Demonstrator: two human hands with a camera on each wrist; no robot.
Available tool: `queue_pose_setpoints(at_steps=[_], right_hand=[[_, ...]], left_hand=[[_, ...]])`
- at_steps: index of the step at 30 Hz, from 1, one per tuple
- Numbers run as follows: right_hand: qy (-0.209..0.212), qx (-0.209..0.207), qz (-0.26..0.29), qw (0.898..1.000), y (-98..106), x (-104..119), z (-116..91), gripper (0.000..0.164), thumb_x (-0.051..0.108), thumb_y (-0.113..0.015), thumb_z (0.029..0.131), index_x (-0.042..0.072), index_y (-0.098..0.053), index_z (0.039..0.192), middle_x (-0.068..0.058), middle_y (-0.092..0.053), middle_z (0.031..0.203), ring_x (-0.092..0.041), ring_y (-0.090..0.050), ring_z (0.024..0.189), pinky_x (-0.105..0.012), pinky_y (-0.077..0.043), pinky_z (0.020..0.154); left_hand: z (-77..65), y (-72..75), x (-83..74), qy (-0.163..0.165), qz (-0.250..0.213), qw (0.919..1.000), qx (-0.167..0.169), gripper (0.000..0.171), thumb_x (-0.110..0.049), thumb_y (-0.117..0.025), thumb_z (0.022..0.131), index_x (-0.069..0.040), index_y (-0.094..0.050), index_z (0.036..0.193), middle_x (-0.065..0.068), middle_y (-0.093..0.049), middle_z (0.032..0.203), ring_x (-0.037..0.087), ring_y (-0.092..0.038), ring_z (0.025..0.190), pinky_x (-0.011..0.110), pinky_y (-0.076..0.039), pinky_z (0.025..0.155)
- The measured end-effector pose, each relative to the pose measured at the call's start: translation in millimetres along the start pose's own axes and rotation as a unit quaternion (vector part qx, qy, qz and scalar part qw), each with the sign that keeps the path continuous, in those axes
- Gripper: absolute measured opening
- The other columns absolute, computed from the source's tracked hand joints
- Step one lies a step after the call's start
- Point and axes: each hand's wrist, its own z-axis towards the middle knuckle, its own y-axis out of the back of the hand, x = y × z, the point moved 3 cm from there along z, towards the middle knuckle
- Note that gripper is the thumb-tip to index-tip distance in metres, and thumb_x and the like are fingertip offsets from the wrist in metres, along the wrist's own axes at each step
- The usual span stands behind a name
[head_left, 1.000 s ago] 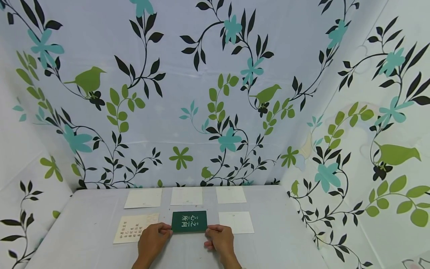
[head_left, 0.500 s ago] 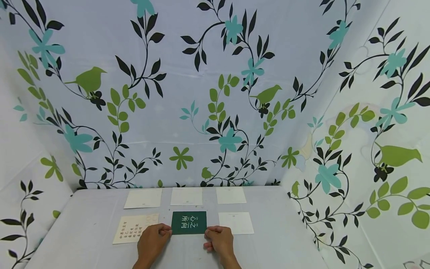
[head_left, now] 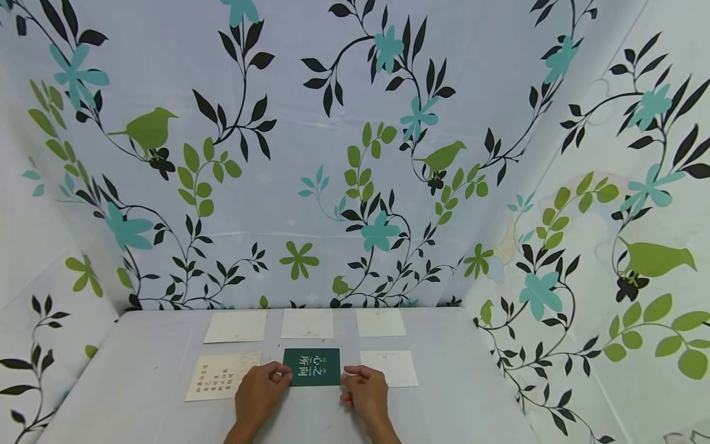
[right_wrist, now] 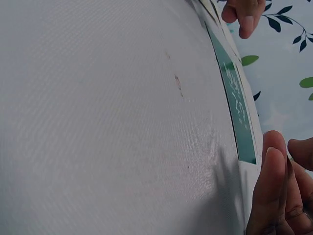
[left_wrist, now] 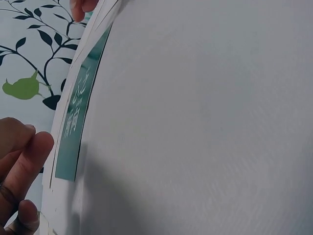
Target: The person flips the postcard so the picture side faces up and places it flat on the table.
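Observation:
A dark green card with white characters lies flat on the white tabletop, in the middle of the front row of cards. My left hand hovers at its left edge, the fingertips overlapping that corner in the head view. Off the right edge is my right hand, thumb and fingers loosely bent. Both wrist views show the green card resting on the table with fingertips apart from it. Neither hand holds anything.
Left of the green card lies a cream card with handwritten-style characters; a pale card lies to its right. Behind them is a row of three pale cards, the middle one straight behind the green card. A leaf-patterned cloth hangs behind the table.
Both hands have let go of the green card, which now lies flat. My left hand has shifted slightly right over its corner; my right hand has drawn slightly away from its edge.

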Motion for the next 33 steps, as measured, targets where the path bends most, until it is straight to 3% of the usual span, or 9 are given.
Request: queue_pose_setpoints(at_steps=[9,15,22,24,26,29,31,33], right_hand=[[0.047,-0.025,-0.037,0.998,11.8,4.9,1.1,0.019,0.009,-0.079,0.092,0.007,-0.081,0.111,-0.006,-0.079,0.085,-0.018,-0.072,0.060,-0.027,-0.058,0.056],[0.059,-0.043,-0.059,0.996,20.0,6.1,4.6,0.018,0.011,-0.081,0.091,0.009,-0.082,0.109,-0.001,-0.078,0.084,-0.017,-0.072,0.062,-0.028,-0.059,0.057],[0.067,-0.058,-0.077,0.993,38.6,3.6,6.8,0.021,0.010,-0.082,0.090,0.008,-0.081,0.110,0.000,-0.078,0.086,-0.017,-0.072,0.065,-0.029,-0.059,0.057],[0.070,-0.062,-0.080,0.992,44.6,2.3,7.6,0.022,0.010,-0.083,0.089,0.008,-0.081,0.111,0.000,-0.078,0.086,-0.017,-0.072,0.065,-0.028,-0.058,0.057],[0.070,-0.066,-0.082,0.992,50.2,0.9,8.2,0.022,0.009,-0.083,0.089,0.008,-0.081,0.111,0.000,-0.078,0.086,-0.017,-0.072,0.065,-0.028,-0.058,0.057],[0.065,-0.075,-0.089,0.991,58.3,-1.1,9.4,0.023,0.009,-0.083,0.089,0.008,-0.081,0.112,0.000,-0.079,0.087,-0.017,-0.072,0.065,-0.028,-0.059,0.058],[0.060,-0.084,-0.096,0.990,63.6,-2.3,10.1,0.023,0.010,-0.083,0.089,0.008,-0.081,0.111,0.000,-0.079,0.087,-0.016,-0.072,0.065,-0.028,-0.059,0.058],[0.058,-0.091,-0.102,0.989,68.8,-2.1,10.4,0.023,0.010,-0.084,0.089,0.009,-0.081,0.111,0.000,-0.079,0.088,-0.016,-0.072,0.066,-0.028,-0.059,0.058]], left_hand=[[-2.7,-10.6,-13.2,-0.016,-0.020,0.9997,-0.001,0.005,-0.026,-0.085,0.088,-0.026,-0.081,0.091,-0.015,-0.068,0.066,0.008,-0.055,0.072,0.028,-0.039,0.064],[-3.4,-18.3,-20.7,-0.025,-0.026,0.9992,-0.015,0.007,-0.027,-0.086,0.086,-0.027,-0.081,0.091,-0.017,-0.067,0.065,0.007,-0.055,0.073,0.028,-0.041,0.065],[-3.6,-31.2,-30.8,-0.036,-0.039,0.9986,-0.008,0.009,-0.025,-0.086,0.084,-0.029,-0.080,0.090,-0.018,-0.072,0.069,0.008,-0.059,0.079,0.029,-0.041,0.066],[-3.8,-35.3,-33.5,-0.041,-0.040,0.9983,-0.007,0.010,-0.025,-0.087,0.084,-0.030,-0.080,0.090,-0.018,-0.073,0.071,0.009,-0.061,0.081,0.032,-0.045,0.069],[-4.2,-39.1,-36.2,-0.050,-0.045,0.9977,-0.006,0.011,-0.025,-0.088,0.084,-0.030,-0.080,0.090,-0.018,-0.073,0.071,0.011,-0.066,0.084,0.040,-0.054,0.083],[-4.3,-45.5,-39.7,-0.053,-0.055,0.9970,-0.004,0.011,-0.027,-0.088,0.084,-0.032,-0.079,0.090,-0.019,-0.074,0.073,0.013,-0.071,0.090,0.052,-0.053,0.102],[-4.7,-49.4,-42.7,-0.057,-0.060,0.9966,-0.002,0.012,-0.028,-0.088,0.084,-0.033,-0.079,0.091,-0.020,-0.074,0.073,0.012,-0.070,0.089,0.050,-0.055,0.100],[-4.9,-53.5,-46.1,-0.057,-0.059,0.9966,-0.001,0.013,-0.029,-0.088,0.084,-0.034,-0.079,0.091,-0.022,-0.074,0.074,0.008,-0.066,0.087,0.039,-0.055,0.085]])
